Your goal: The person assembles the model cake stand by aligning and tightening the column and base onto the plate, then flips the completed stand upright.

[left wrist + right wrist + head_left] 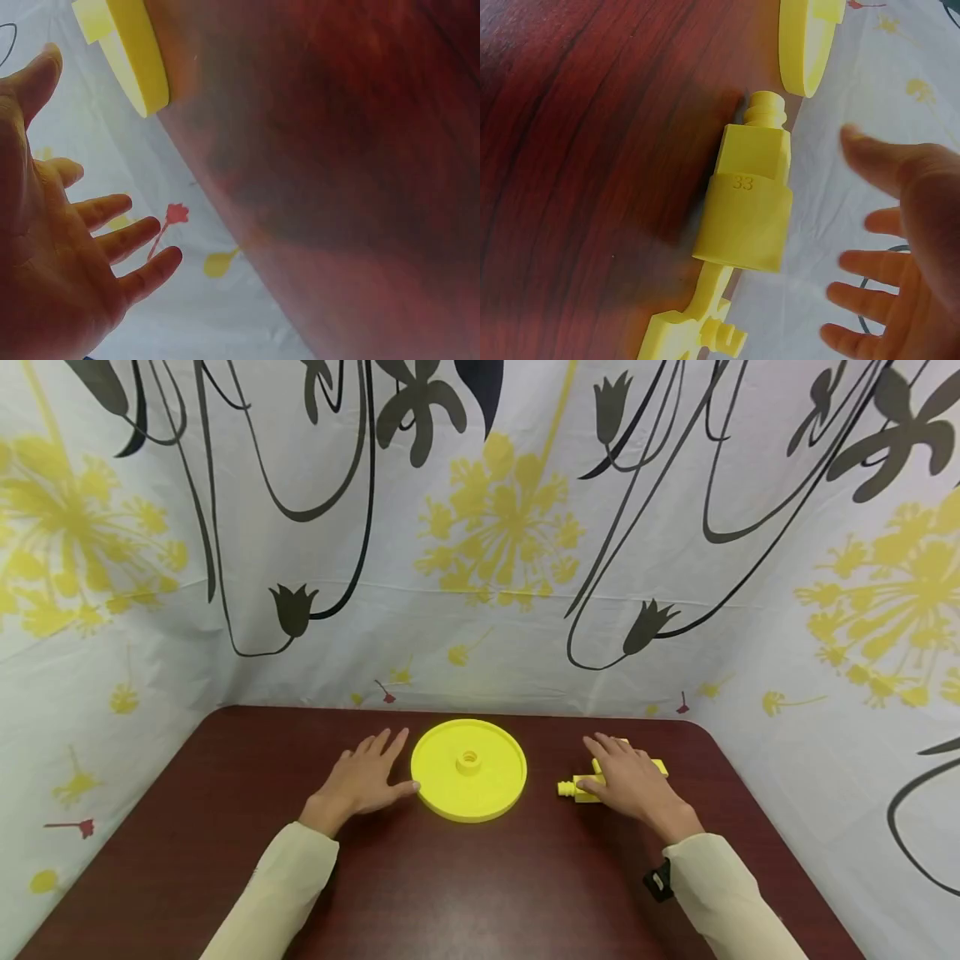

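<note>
A round yellow disc [442, 785] with a raised rim and a small hollow hub at its centre lies flat on the table. My left hand [360, 783] is spread at its left side, thumb tip at the rim; whether they touch I cannot tell. Over at the right, my right hand [633, 781] hovers above a yellow part with a threaded end [566, 789], partly covering it. The right wrist view shows that part's thick cylindrical body [744, 217], marked 33, and a yellow piece with a short peg [675, 334] at its end. Neither hand holds anything.
The dark red-brown table [465, 893] has rounded far corners. A white cloth [465, 660] printed with yellow and grey flowers hangs behind it and along both sides. A black band [658, 882] is on my right wrist.
</note>
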